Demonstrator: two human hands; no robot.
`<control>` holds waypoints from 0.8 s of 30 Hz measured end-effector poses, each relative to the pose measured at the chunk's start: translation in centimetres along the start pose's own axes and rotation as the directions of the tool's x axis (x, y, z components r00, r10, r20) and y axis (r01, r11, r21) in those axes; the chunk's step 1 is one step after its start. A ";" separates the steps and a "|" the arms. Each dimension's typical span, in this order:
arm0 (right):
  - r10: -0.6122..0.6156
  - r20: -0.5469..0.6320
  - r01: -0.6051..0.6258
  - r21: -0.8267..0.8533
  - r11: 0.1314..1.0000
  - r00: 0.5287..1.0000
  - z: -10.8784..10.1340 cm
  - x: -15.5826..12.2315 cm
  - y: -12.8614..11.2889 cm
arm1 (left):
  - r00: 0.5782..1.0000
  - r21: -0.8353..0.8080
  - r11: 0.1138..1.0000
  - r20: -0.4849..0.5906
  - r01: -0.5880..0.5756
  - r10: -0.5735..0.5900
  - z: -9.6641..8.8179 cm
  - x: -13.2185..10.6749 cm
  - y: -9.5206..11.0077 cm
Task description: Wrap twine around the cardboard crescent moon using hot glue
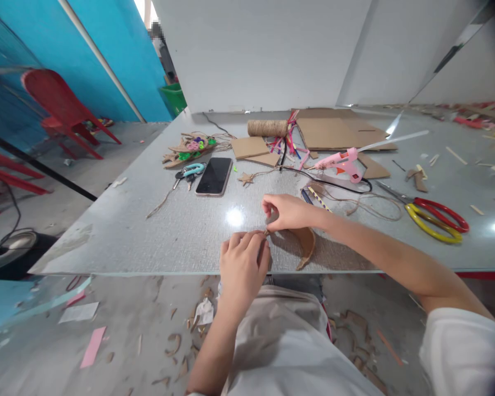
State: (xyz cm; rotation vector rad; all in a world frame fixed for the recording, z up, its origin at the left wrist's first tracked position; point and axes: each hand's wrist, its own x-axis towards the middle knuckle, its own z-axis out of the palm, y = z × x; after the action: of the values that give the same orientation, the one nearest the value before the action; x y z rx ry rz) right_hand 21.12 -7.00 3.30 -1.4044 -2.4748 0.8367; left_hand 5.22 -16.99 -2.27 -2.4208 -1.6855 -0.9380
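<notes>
Close to the table's front edge lies a curved, crescent-shaped cardboard piece (pixel 307 246), partly covered by my right hand. My left hand (pixel 244 261) has its fingers curled on the far tip of this crescent, pressing it at the tabletop. Just above that tip, my right hand (pixel 287 212) is closed in a pinch, thumb against fingers; what it pinches is too small to make out. Beyond the hands lie a small cardboard star (pixel 246 179) with twine tied to it and a striped pen (pixel 319 199).
On the table (pixel 181 242) are a phone (pixel 214 176), keys (pixel 178 179), a twine roll (pixel 267 128), cardboard sheets (pixel 334 131) and decorated cardboard (pixel 190 148). A pink glue gun (pixel 342 164) with a black cord and open scissors (pixel 435 217) lie right. Scraps litter the floor.
</notes>
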 end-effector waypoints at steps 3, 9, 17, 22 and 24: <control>0.001 0.122 -0.013 0.099 0.995 0.993 -0.1 0.9 0.2 | 1.000 0.010 1.000 -0.006 0.009 -0.009 0.0 0.0 0.0; -0.053 0.243 -0.018 0.284 0.959 0.969 -0.6 1.4 0.6 | 0.999 0.031 0.999 -0.028 0.027 -0.026 0.0 -0.2 -0.1; -0.059 0.210 0.004 0.255 0.967 0.976 -0.4 1.2 0.2 | 0.998 0.044 0.998 -0.047 0.049 -0.046 0.1 -0.3 -0.2; -0.068 0.136 0.061 0.053 0.997 0.988 -0.5 0.6 -0.3 | 0.997 0.040 0.998 -0.057 0.050 -0.048 0.1 -0.4 -0.2; -0.113 0.149 0.100 0.092 0.991 0.982 -0.7 0.4 -0.3 | 0.997 0.039 0.998 -0.055 0.053 -0.051 0.2 -0.4 -0.3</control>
State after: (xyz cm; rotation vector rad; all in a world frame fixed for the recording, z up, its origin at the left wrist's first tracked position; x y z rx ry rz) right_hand 20.92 -6.54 3.99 -1.2099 -2.5663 1.0494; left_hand 4.98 -17.14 -2.66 -2.3159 -1.7398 -0.9569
